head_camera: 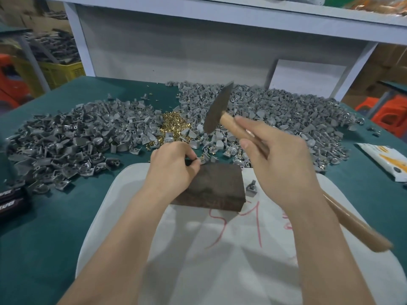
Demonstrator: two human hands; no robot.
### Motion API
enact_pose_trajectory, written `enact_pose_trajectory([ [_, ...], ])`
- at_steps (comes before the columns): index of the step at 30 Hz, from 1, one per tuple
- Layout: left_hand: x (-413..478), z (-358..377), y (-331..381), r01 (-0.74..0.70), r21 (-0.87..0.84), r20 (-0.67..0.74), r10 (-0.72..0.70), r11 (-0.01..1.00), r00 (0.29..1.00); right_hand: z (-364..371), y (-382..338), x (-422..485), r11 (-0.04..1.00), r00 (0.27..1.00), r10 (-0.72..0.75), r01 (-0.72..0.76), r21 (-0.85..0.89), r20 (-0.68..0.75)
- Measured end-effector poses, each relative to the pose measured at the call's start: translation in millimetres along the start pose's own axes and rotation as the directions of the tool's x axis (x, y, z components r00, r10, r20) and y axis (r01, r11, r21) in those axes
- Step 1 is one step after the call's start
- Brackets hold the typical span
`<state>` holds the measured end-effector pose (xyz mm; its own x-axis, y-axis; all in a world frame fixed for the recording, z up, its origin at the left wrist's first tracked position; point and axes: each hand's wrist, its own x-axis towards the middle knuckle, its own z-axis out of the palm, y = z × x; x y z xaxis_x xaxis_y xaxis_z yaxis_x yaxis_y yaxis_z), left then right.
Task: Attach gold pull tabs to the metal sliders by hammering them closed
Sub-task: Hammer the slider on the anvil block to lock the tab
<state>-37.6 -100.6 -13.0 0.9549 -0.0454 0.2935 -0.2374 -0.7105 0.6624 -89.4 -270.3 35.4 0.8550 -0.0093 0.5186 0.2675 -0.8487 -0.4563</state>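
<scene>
My left hand [174,168] pinches a small slider with a gold tab [201,160] at the far edge of a dark block [218,188]. Its fingers curl over the block's top left corner. My right hand [277,164] grips the wooden handle of a hammer, whose dark head [217,108] is raised and tilted above the block. A heap of gold pull tabs [174,124] lies between two big piles of grey metal sliders [72,137], one to the left and one to the right [275,115]. One loose slider [251,188] lies right of the block.
The block rests on a white sheet [220,249] with red writing, laid on a green table cover [39,227]. A white and orange packet [387,160] lies at the right edge, black items [13,201] at the left. A grey shelf frame [198,45] stands behind the piles.
</scene>
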Motion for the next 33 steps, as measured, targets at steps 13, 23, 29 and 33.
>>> enact_pose_trajectory([
  [13, -0.1, 0.5, 3.1, 0.006, 0.018, 0.003, -0.007, 1.000, 1.000, 2.4, -8.1, -2.0, 1.000, 0.995, 0.008, -0.008, 0.004, -0.100],
  [23, -5.1, 2.8, 13.0, -0.128, 0.011, 0.132, 0.125, 0.992, 0.983, 41.5, 4.9, 0.3, 0.984, 0.982, 0.139, -0.123, -0.128, 0.129],
  [29, -4.3, 4.7, 13.5, -0.137, 0.026, 0.139, 0.132, 0.990, 0.981, 51.6, 1.9, 0.8, 0.974, 0.976, 0.145, -0.112, -0.198, 0.160],
  [33, -4.3, 6.3, 13.6, -0.158, 0.048, 0.120, 0.151, 0.986, 0.981, 55.1, 1.1, 0.7, 0.974, 0.984, 0.122, -0.094, -0.205, 0.128],
])
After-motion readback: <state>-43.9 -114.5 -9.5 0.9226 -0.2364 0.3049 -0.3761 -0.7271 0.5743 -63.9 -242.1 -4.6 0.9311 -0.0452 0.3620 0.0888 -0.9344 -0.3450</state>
